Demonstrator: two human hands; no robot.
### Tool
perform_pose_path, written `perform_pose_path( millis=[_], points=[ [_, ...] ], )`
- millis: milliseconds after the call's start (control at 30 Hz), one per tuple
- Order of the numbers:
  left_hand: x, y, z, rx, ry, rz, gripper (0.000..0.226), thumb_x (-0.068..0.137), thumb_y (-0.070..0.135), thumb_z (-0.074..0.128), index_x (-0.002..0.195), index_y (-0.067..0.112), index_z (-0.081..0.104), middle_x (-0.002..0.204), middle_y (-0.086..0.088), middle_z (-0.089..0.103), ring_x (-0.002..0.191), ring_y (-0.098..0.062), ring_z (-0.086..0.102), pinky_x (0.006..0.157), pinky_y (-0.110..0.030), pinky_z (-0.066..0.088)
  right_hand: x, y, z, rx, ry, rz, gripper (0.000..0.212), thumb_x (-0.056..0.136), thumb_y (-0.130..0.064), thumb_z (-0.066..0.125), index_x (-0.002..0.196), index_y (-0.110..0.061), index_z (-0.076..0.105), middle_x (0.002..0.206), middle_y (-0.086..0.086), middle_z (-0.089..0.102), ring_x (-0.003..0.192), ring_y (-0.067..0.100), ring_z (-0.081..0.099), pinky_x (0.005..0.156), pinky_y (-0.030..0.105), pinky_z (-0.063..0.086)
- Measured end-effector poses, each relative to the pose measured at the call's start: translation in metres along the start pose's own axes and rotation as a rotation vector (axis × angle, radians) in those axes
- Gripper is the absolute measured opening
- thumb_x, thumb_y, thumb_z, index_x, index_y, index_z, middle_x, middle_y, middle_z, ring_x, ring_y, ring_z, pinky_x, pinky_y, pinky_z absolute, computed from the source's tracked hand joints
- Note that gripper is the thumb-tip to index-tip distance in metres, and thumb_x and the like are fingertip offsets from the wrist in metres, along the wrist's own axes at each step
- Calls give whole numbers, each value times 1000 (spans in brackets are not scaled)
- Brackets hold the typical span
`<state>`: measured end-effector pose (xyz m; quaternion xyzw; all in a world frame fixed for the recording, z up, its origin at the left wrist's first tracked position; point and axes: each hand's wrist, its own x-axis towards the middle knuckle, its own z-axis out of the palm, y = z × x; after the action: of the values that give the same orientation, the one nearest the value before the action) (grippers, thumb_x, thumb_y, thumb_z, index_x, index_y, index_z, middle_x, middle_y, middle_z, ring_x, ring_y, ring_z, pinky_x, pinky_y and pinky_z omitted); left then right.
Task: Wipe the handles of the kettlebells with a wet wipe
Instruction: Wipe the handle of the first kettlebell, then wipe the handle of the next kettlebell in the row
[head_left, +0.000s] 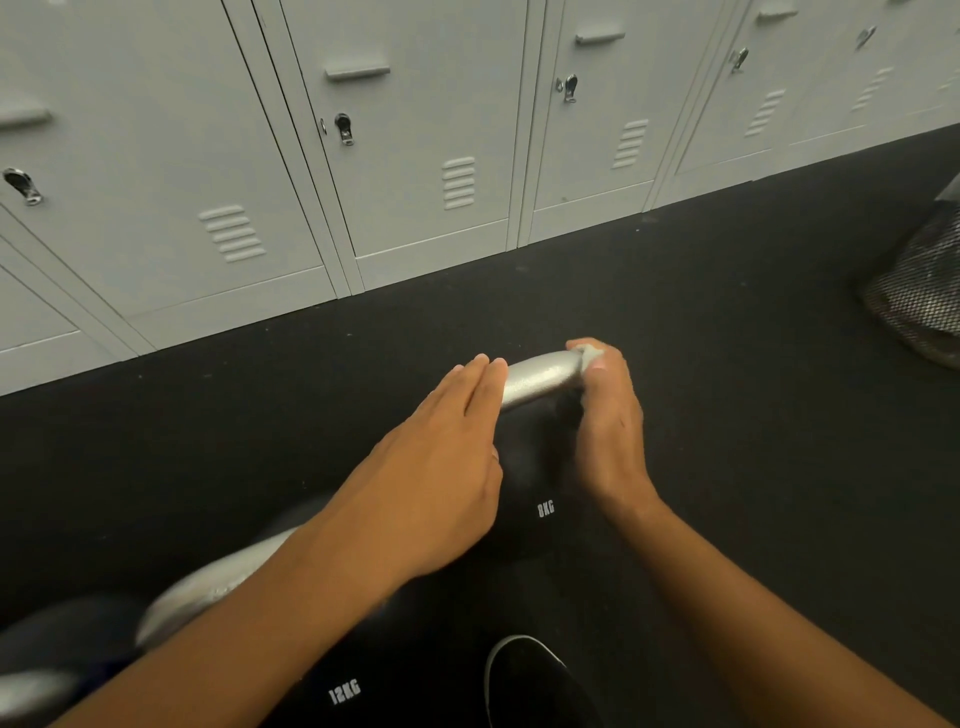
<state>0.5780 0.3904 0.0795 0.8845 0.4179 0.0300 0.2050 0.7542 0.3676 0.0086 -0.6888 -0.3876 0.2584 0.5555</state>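
At the far left edge, a blurred silver handle (31, 693) is being shown, probably of a third kettlebell, though the view is too poor to be sure. Beside it, the silver handle (218, 582) of the black kettlebell marked 12KG (345, 691) is being partly covered by the left forearm. The left hand (441, 467) is being laid flat, fingers straight and pressed together, on the left end of the silver handle (540, 382) of the kettlebell marked 8KG (545, 509), which is being stood on the dark floor (753, 415). A dark shoe (530, 686) is being seen just below it. At the right end of that handle, a crumpled wet wipe (592, 354) is being pinched against the metal by the curled fingers and thumb of the right hand (608, 415). Grey lockers (415, 156) are being lined along the wall behind, and a mesh bin (924, 291) is being cut off at the right edge.
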Motion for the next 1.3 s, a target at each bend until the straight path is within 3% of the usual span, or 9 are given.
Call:
perform_pose_path(
  millis=[167, 333, 433, 500, 667, 767, 867, 1033, 1300],
  points=[
    [1, 1, -2, -66, -10, -22, 70, 108, 24, 43, 164, 28, 1, 172, 13, 0, 158, -8, 12, 123, -30, 28, -11, -2, 6, -399, -120, -499, 39, 101, -37, 47, 134, -18, 57, 133, -7, 53, 130, 9, 44, 119, 45, 33],
    [0, 5, -12, -165, -14, -75, 62, 108, 20, 42, 163, 29, 16, 168, 8, 23, 147, -11, 38, 118, -29, 34, -20, 2, 8, -557, -157, -583, 63, 91, -40, 63, 147, -13, 50, 149, 2, 48, 150, 21, 34, 128, 52, 20],
    [5, 7, -19, -241, -5, -119, 52, 106, 17, 42, 155, 32, 31, 144, 4, 54, 111, -11, 58, 94, -27, 47, -23, 0, 13, -587, -128, -614, 58, 91, -24, 69, 146, -15, 54, 149, 1, 51, 152, 24, 35, 128, 52, 21],
    [8, 5, -23, -253, -4, -176, 57, 108, 20, 39, 161, 32, 21, 146, -1, 56, 109, -14, 59, 88, -25, 43, -28, -6, 17, -575, -134, -625, 51, 93, -15, 64, 144, -16, 58, 147, -1, 56, 151, 23, 38, 129, 47, 19],
    [-6, 5, -32, -292, -3, -186, 57, 110, 22, 38, 163, 35, 19, 156, 0, 49, 124, -12, 57, 99, -23, 42, -47, -43, 21, -378, -276, -421, 42, 100, -20, 37, 130, -24, 66, 132, -13, 65, 143, 4, 42, 128, 29, 13],
    [-16, 2, -45, -329, 38, -221, 60, 106, 18, 46, 160, 38, 30, 152, 2, 54, 122, -10, 58, 100, -25, 45, -50, -78, 18, -238, -281, -209, 35, 104, -15, 41, 113, -27, 72, 101, -13, 72, 110, 3, 63, 108, 32, 46],
    [-29, -3, -59, -365, 175, -200, 40, 103, 23, 58, 140, 38, 55, 132, 9, 64, 117, -9, 62, 100, -28, 50, -57, -111, 15, -62, -311, -47, 32, 107, -17, 46, 112, -29, 75, 98, -8, 76, 96, 11, 69, 93, 41, 56],
    [-64, -7, -84, -465, 311, -218, 8, 98, 32, 67, 101, 39, 65, 108, 15, 65, 100, -2, 65, 81, -14, 47, -82, -147, 22, 61, -422, 16, 30, 108, -27, 48, 99, -12, 72, 97, 11, 72, 95, 28, 67, 92, 52, 53],
    [-128, -13, -109, -545, 379, -268, 8, 93, 33, 74, 99, 36, 69, 97, 18, 72, 93, 2, 68, 82, -16, 52, -124, -180, 33, 190, -594, -35, 30, 88, -33, 62, 102, -8, 72, 101, 23, 70, 89, 29, 67, 87, 45, 55]
  ],
)
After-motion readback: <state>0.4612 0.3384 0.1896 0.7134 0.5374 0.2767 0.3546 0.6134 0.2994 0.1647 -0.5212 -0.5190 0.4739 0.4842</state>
